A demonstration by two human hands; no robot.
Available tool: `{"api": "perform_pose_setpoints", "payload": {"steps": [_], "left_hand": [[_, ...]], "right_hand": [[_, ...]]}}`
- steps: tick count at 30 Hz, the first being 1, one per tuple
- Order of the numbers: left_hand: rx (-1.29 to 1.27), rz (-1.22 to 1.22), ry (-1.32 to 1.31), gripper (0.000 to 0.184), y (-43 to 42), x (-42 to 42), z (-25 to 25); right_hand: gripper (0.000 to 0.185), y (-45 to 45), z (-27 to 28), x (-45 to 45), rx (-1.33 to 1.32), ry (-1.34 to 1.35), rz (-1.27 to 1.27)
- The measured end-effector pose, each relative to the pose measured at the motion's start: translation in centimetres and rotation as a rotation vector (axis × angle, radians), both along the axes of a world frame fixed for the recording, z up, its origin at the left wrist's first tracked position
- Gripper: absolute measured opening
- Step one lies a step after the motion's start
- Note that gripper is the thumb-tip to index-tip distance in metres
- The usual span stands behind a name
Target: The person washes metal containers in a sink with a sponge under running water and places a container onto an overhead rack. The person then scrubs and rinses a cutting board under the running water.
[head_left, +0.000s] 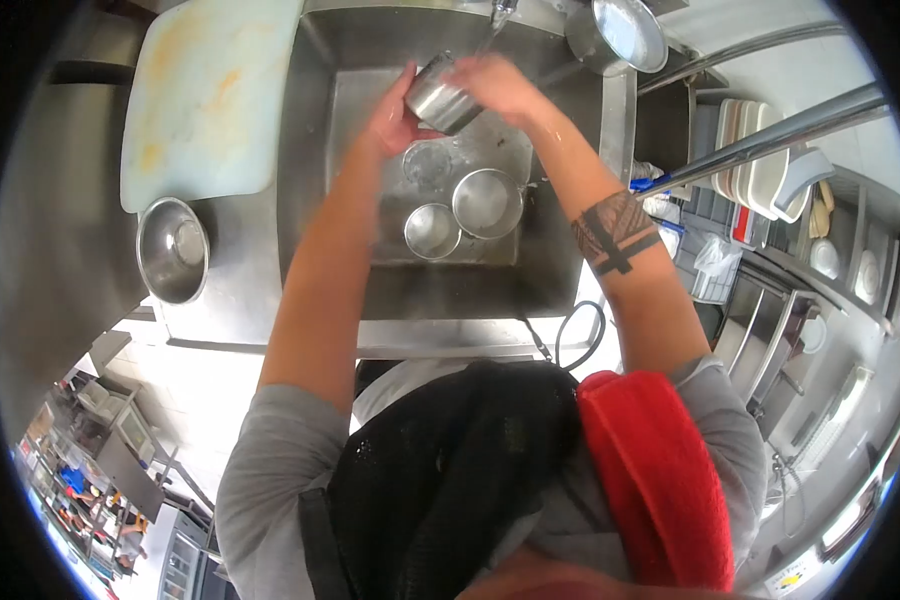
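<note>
A steel sink (pixel 450 295) is set in a metal counter (pixel 235 285). Three round containers sit on the sink floor (pixel 355 190): a wide tin (pixel 488 204), a smaller tin (pixel 433 231) just to its left, and a dull cup (pixel 427 166) farther back. Left of the sink, the counter carries a stained white board (pixel 205 110) and, at its near end, a steel bowl (pixel 173 250).

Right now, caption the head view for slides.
Left hand and right hand handle a silver cylindrical metal container over a rectangular steel sink.
</note>
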State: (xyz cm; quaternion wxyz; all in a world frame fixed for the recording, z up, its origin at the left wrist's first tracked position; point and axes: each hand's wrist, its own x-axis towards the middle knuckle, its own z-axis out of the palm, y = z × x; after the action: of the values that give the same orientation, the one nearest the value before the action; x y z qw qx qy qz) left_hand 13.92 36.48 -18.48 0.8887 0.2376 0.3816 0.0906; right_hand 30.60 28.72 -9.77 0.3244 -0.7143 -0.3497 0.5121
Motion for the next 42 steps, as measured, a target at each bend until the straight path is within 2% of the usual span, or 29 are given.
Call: {"api": "perform_pose_setpoints", "payload": {"steps": [1, 2, 4, 5, 6, 7, 9, 11, 12, 13, 14, 16, 17, 19, 21, 23, 25, 29, 31, 32, 34, 35, 37, 40, 42], "left_hand": [[0.033, 0.047, -0.046, 0.063, -0.3, 0.0, -0.3], [0.037, 0.039, -0.044, 0.063, -0.4, 0.0, -0.6], [0.008, 0.117, -0.121, 0.069, -1.4, -0.4, -0.2], [0.026, 0.037, -0.143, 0.070, -1.1, -0.5, -0.8], [0.025, 0.040, -0.144, 0.070, -1.1, -0.6, -0.7], [0.044, -0.014, -0.065, 0.068, -1.2, -0.7, -0.7], [0.062, -0.064, 0.016, 0.067, -1.1, -1.0, -1.0], [0.154, 0.045, 0.064, 0.061, -0.6, -1.0, -2.0], [0.152, 0.042, 0.067, 0.061, -0.8, -1.2, -0.9], [0.055, 0.116, -0.072, 0.063, -1.3, -1.4, 1.5], [-0.043, 0.190, -0.212, 0.064, -1.6, -1.2, 3.1], [-0.043, 0.210, -0.261, 0.065, -1.8, -0.2, 3.3], [-0.037, 0.236, -0.314, 0.066, -1.9, 0.2, 3.5], [-0.022, 0.171, -0.290, 0.067, -0.6, 0.6, 2.8], [-0.005, 0.106, -0.271, 0.067, -0.9, 0.9, 3.6], [0.336, 0.334, -0.056, 0.065, -3.1, 1.4, 7.1], [0.367, 0.305, -0.060, 0.060, -3.7, 1.7, 6.3], [0.346, 0.231, -0.102, 0.047, -3.5, 1.8, 4.5], [0.263, 0.220, -0.114, 0.045, -3.4, 2.1, 4.8], [0.187, 0.210, -0.126, 0.044, -3.3, 2.1, 5.0], [0.136, 0.261, -0.099, 0.044, -3.2, 2.1, 4.9], [0.086, 0.309, -0.075, 0.045, -3.2, 2.3, 4.8], [0.054, 0.309, -0.092, 0.046, -3.0, 2.2, 4.2], [-0.004, 0.298, -0.117, 0.048, -2.9, 2.2, 3.9], [-0.035, 0.277, -0.129, 0.049, -2.8, 2.1, 4.1]], "right_hand": [[0.051, 0.1, -0.1, 0.0, 0.032, 0.484, -0.299], [0.051, 0.1, -0.3, -0.1, 0.037, 0.486, -0.306], [0.054, 0.2, 0.4, -1.5, 0.095, 0.742, -0.414], [0.052, 0.7, -3.2, -1.3, 0.080, 0.424, -0.229], [0.052, 0.5, -2.9, -1.4, 0.079, 0.423, -0.226], [0.052, 0.3, -2.1, -1.7, 0.161, -0.086, -0.064], [0.057, 1.7, 0.2, -0.8, 0.070, -0.242, -0.103], [0.054, 2.9, 3.4, 0.2, 0.014, -0.347, -0.050], [0.051, 3.0, 3.9, 0.4, -0.049, -0.451, 0.000], [0.051, 3.1, 3.5, 0.5, -0.055, -0.447, -0.003], [0.050, 3.6, 2.7, 1.0, 0.111, -0.573, 0.111], [0.049, 4.0, 2.2, 1.1, 0.444, -0.812, 0.342], [0.049, 3.9, 1.9, 1.2, 0.440, -0.809, 0.339], [0.050, 4.2, 3.3, 0.5, 0.187, -0.838, 0.079], [0.048, 4.2, 2.2, 0.5, 0.191, -0.884, -0.015], [0.047, 4.1, 1.2, 0.3, 0.193, -0.928, -0.111], [0.045, 3.8, 1.0, -0.8, 0.057, 0.001, -0.302], [0.045, 1.8, 1.3, -1.3, 0.162, -0.001, -0.244], [0.045, 1.5, 0.8, -1.1, 0.061, -0.204, -0.256], [0.045, 1.4, 0.5, -1.1, 0.059, -0.203, -0.253], [0.046, 1.4, -0.1, -1.4, 0.287, -0.440, -0.145], [0.046, 1.5, -0.3, -1.4, 0.286, -0.440, -0.146], [0.046, 1.9, -1.4, -1.2, 0.396, -0.537, 0.053], [0.045, 2.3, -2.0, -0.9, 0.278, -0.629, 0.086], [0.045, 2.3, -3.5, -0.9, 0.311, -0.666, 0.087]]}}
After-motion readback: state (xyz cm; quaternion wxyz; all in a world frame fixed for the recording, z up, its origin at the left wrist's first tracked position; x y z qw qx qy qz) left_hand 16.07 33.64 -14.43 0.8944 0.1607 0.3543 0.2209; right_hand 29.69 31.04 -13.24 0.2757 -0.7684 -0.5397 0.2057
